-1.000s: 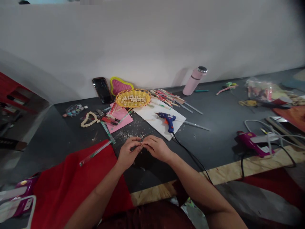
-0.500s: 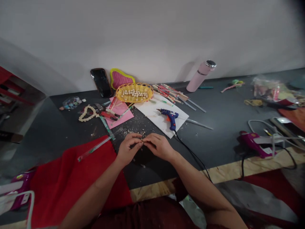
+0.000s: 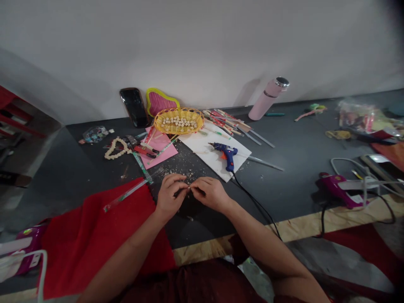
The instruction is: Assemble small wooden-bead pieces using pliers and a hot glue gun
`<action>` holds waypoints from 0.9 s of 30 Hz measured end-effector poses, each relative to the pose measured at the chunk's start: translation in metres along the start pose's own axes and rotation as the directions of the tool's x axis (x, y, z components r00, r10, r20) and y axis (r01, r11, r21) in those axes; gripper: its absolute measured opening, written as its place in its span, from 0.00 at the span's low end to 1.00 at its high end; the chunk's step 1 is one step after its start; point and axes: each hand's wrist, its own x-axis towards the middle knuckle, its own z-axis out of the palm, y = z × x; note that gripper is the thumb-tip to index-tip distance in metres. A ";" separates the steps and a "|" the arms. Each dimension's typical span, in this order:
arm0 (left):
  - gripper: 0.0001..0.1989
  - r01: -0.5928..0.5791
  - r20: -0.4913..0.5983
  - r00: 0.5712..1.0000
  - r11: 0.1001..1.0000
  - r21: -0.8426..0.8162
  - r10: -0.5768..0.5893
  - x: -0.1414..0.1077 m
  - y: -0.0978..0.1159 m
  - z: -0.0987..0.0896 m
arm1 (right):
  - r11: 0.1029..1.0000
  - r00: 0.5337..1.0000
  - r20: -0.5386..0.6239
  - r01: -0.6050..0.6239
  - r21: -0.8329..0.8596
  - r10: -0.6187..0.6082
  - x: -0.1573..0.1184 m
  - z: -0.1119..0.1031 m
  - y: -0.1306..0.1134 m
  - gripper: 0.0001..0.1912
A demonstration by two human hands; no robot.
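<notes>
My left hand [image 3: 170, 197] and my right hand [image 3: 211, 194] meet fingertip to fingertip above the dark tabletop, both in a pinch. Between them is a tiny pale thing, too small to name. Whitish crumbs are scattered just beyond my fingers. A blue glue gun [image 3: 227, 155] lies on a white sheet [image 3: 208, 162] to the right of my hands. Behind them stands a yellow woven basket [image 3: 202, 123] with many small pale pieces in it. A triangular outline of similar pale pieces [image 3: 109, 155] lies to the left, beside red-handled pliers [image 3: 145, 150].
A red cloth [image 3: 104, 235] covers the front left. Wrapped sticks [image 3: 222, 120] lie right of the basket, near a pink flask [image 3: 267, 100]. A phone [image 3: 134, 107] leans on the wall. The glue gun's black cord [image 3: 252, 201] crosses the table's front edge. Purple power strips [image 3: 339, 191] sit right and left.
My fingers have shifted slightly at the pinch, and the pale bit between them shows a little more. The whole view has moved a touch; the things on the table have stayed put.
</notes>
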 end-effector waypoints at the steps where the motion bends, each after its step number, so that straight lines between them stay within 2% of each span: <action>1: 0.03 -0.005 -0.005 1.000 1.000 -0.002 0.004 0.000 -0.001 0.000 | 1.000 1.000 -0.005 -0.001 -0.005 0.001 0.000 0.001 0.000 0.07; 6: 0.04 -0.013 0.001 1.000 0.999 -0.036 0.013 -0.002 -0.001 0.001 | 1.000 1.000 -0.008 -0.004 0.002 0.004 -0.003 0.008 0.001 0.07; 10: 0.04 -0.002 0.019 1.000 0.996 -0.088 0.004 -0.001 0.002 -0.001 | 0.997 1.000 0.000 -0.014 0.080 0.014 -0.004 0.009 0.002 0.06; 14: 0.03 0.035 0.020 0.999 0.987 -0.159 -0.032 0.002 0.002 -0.002 | 0.987 0.997 0.023 -0.079 0.139 0.076 -0.005 0.000 0.004 0.05; 19: 0.04 0.050 0.035 0.998 0.981 -0.189 -0.044 0.002 0.000 -0.003 | 0.980 0.986 -0.041 -0.157 0.122 0.163 -0.002 -0.012 0.005 0.08; 21: 0.04 0.047 0.044 0.998 0.981 -0.188 -0.039 0.002 -0.002 -0.003 | 0.979 0.988 -0.062 -0.129 0.158 0.140 -0.001 -0.012 0.004 0.05; 25: 0.05 0.063 0.065 0.996 0.985 -0.159 -0.053 0.000 -0.004 -0.003 | 0.969 0.999 -0.045 0.005 0.246 0.007 -0.001 -0.007 0.002 0.10; 27: 0.05 0.065 0.079 0.995 0.987 -0.146 -0.054 0.000 -0.003 -0.002 | 0.963 0.999 -0.021 0.035 0.267 -0.031 -0.002 -0.003 0.002 0.09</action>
